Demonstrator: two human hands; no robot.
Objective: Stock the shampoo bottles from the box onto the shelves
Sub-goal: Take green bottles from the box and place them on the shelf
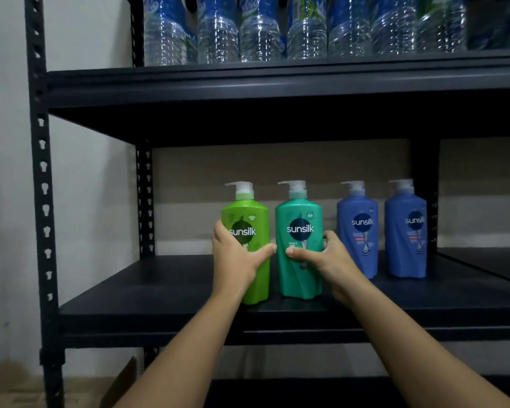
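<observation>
A: Grip, entry one: left hand (236,254) wraps the lime-green bottle (246,245) at mid-body, thumb across the front. Right hand (321,254) clasps the teal bottle (299,240) likewise.

B: Location?

A: Both upright on the middle shelf (159,293), near its front edge, just beside each other. Two blue bottles (382,231) stand further right and back.

B: Handling?

A: Rigid plastic, smooth, likely heavy if full. Hold the waist, not the pump head (242,187).

B: Appearance?

A: Pump-top, white nozzles, dark round Sunsilk label.
</observation>
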